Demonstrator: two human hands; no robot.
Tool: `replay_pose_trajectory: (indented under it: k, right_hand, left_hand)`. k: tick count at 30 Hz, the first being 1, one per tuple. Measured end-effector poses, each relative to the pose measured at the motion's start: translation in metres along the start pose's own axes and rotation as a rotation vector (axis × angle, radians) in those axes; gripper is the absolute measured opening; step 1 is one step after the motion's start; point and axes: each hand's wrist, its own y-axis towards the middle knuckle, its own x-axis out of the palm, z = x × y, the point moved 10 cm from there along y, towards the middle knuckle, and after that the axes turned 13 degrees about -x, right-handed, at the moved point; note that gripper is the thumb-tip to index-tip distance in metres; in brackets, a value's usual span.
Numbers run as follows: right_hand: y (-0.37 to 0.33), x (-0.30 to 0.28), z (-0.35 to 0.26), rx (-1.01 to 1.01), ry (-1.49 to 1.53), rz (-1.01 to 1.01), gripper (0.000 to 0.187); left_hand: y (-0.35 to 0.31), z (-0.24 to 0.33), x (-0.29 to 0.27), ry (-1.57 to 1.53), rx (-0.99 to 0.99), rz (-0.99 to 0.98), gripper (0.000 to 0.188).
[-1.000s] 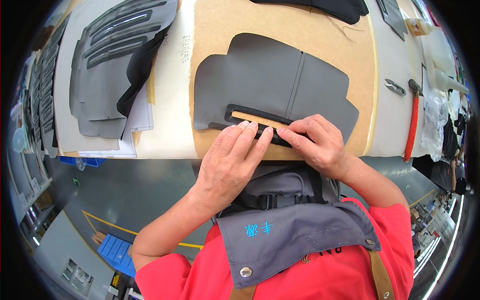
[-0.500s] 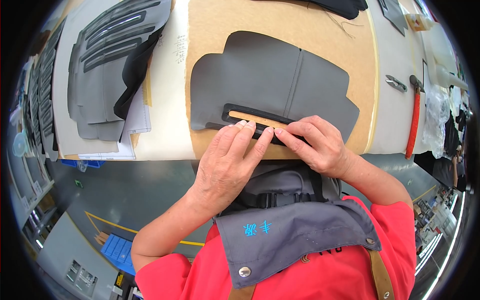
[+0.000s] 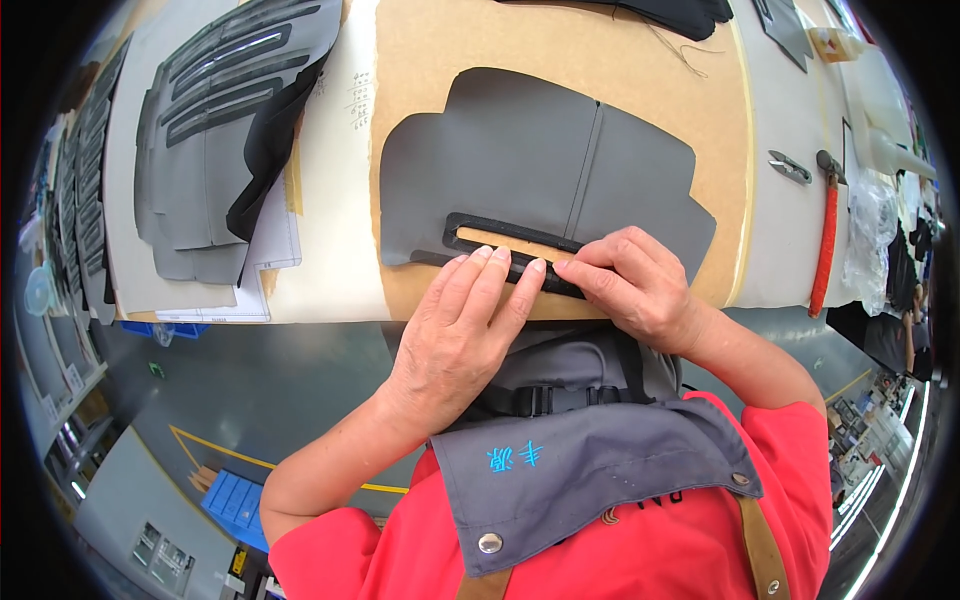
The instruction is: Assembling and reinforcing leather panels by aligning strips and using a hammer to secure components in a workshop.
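A grey leather-like panel [image 3: 520, 150] lies on the brown board before me, with a stitched seam [image 3: 586, 165] across it. Near its front edge a long slot is framed by a black strip [image 3: 490, 219], and brown board shows through the opening. My left hand [image 3: 450, 320] rests with outstretched fingertips on the front side of that frame. Just to its right, my right hand [image 3: 640, 285] has curled fingers, with thumb and forefinger pinching the panel's slot edge. Both hands hide part of the front edge.
At the left lies a stack of grey panels [image 3: 190, 200] with black-framed slots, above white paper sheets [image 3: 275, 265]. Small thread snips [image 3: 790, 167] and a red-handled hammer [image 3: 826, 235] lie at the right, beside clear plastic wrap [image 3: 872, 230]. Black material [image 3: 680, 14] sits at the far edge.
The panel has shifted very slightly toward me and to the left. My right thumb and forefinger have moved a little along the slot edge; the left hand stays almost in place.
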Motion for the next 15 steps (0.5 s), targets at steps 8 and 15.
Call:
replay_pose_trajectory:
  k: [8, 15]
  right_hand:
    - [-0.0012, -0.0013, 0.0003, 0.003, 0.014, 0.021, 0.035]
    - [0.0012, -0.0035, -0.0043, -0.047, -0.002, 0.036, 0.039]
  left_hand:
    - [0.0006, -0.0002, -0.0007, -0.021, -0.002, -0.016, 0.054]
    - [0.0008, 0.0002, -0.0018, -0.017, 0.003, 0.007, 0.054]
